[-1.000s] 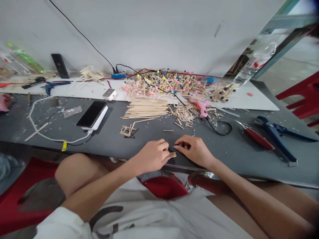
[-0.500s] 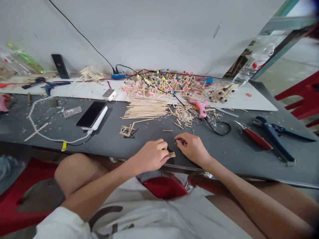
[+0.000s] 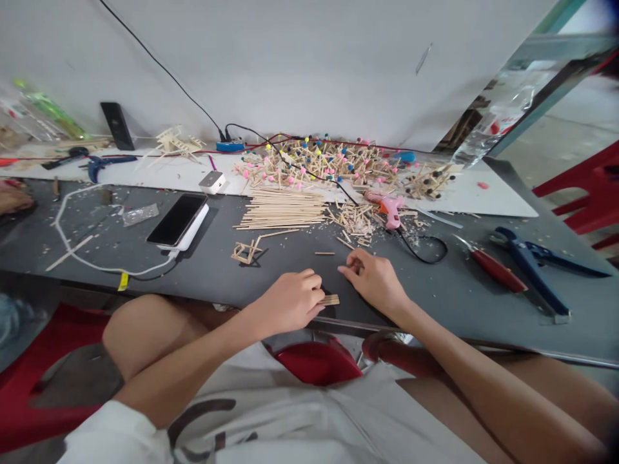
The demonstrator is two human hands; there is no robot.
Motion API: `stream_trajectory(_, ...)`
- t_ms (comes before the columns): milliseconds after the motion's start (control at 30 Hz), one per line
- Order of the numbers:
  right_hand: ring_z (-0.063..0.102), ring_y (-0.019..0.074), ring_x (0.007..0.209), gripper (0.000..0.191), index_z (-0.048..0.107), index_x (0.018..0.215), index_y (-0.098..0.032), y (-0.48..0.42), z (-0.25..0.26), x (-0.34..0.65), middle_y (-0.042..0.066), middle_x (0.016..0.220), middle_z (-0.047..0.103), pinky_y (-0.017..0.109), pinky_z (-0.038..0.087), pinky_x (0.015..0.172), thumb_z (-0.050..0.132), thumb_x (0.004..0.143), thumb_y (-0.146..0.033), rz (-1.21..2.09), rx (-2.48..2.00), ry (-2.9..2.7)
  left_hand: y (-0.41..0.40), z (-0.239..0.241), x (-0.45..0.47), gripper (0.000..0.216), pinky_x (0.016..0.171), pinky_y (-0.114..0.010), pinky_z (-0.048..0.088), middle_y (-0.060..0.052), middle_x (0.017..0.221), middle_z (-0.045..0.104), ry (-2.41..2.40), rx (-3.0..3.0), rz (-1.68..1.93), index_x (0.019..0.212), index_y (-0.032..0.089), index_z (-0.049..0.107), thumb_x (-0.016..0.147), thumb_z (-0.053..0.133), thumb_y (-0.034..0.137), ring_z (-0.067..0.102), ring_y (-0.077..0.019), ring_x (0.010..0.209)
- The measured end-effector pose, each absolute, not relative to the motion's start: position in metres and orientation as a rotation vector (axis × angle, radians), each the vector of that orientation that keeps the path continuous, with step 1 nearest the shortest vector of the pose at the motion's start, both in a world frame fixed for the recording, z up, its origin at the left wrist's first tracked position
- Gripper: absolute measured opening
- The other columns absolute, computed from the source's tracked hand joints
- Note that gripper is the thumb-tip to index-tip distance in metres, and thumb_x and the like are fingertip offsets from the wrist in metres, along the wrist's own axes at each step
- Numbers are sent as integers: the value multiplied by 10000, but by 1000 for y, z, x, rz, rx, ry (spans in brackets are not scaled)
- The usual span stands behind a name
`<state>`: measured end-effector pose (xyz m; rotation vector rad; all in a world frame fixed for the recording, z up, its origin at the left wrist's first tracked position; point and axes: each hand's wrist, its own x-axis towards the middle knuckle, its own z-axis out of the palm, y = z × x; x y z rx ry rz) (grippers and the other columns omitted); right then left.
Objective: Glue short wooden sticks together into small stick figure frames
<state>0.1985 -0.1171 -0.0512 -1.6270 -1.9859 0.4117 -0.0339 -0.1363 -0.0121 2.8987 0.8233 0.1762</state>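
My left hand [image 3: 293, 299] rests by the table's front edge, its fingers closed on a small row of short wooden sticks [image 3: 331, 299] whose ends stick out to the right. Just right of it, my right hand [image 3: 377, 283] hovers low over the table with loosely curled fingers. Its thumb and forefinger are apart, and nothing shows between them. One short stick [image 3: 324, 253] lies beyond the two hands. A small glued stick frame [image 3: 245, 252] stands to the left, near a layer of long sticks [image 3: 285, 209].
Cut stick pieces [image 3: 356, 222] lie beside a pink glue gun [image 3: 391, 209]. Sticks with coloured ball tips [image 3: 333, 161] are heaped behind. A red-handled tool [image 3: 498, 269] and blue cutters [image 3: 536, 270] lie right. A phone [image 3: 178, 219] is left; another person's hand [image 3: 14, 196] shows at the edge.
My right hand has lifted slightly and its thumb and forefinger have loosened. My left hand stays on the short sticks. Another person's hand has come in at the left edge.
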Motion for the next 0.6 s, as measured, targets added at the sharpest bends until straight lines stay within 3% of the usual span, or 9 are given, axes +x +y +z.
stream_trajectory(100, 641, 194, 663, 123, 609, 974, -176, -108, -52, 205, 59, 784, 709, 281, 417, 634, 514, 918, -231, 197, -1715, -1876, -135, -11, -36, 189, 682, -283, 458, -63, 850, 614, 847, 2893, 169, 856, 146, 700, 928, 578, 271, 566, -187, 839)
stream_trajectory(200, 664, 189, 718, 211, 620, 1103, -180, -117, -47, 205, 66, 887, 737, 285, 455, 680, 518, 920, -203, 273, -1560, -1910, -135, -11, -38, 195, 665, -288, 450, -59, 842, 613, 847, 2897, 173, 851, 146, 695, 936, 564, 263, 564, -184, 818)
stream_trajectory(300, 662, 173, 784, 152, 692, 1001, -209, -139, -40, 198, 59, 962, 732, 269, 487, 713, 570, 914, -236, 542, -1317, -2094, -135, -11, -38, 209, 671, -292, 449, -62, 847, 613, 846, 2900, 161, 823, 147, 685, 941, 553, 258, 564, -186, 823)
stream_trajectory(367, 635, 148, 707, 151, 714, 1001, -217, -151, -38, 194, 48, 958, 723, 255, 489, 652, 618, 891, -255, 705, -1260, -2150, -136, -12, -39, 220, 682, -294, 451, -60, 852, 614, 855, 2888, 160, 809, 150, 676, 946, 543, 260, 566, -186, 837)
stream_trajectory(600, 606, 128, 657, 109, 753, 854, -224, -154, -40, 195, 35, 878, 700, 242, 466, 599, 645, 868, -219, 817, -1273, -2128, -138, -13, -39, 218, 665, -291, 447, -60, 849, 610, 888, 2864, 153, 840, 148, 696, 950, 528, 233, 562, -183, 835)
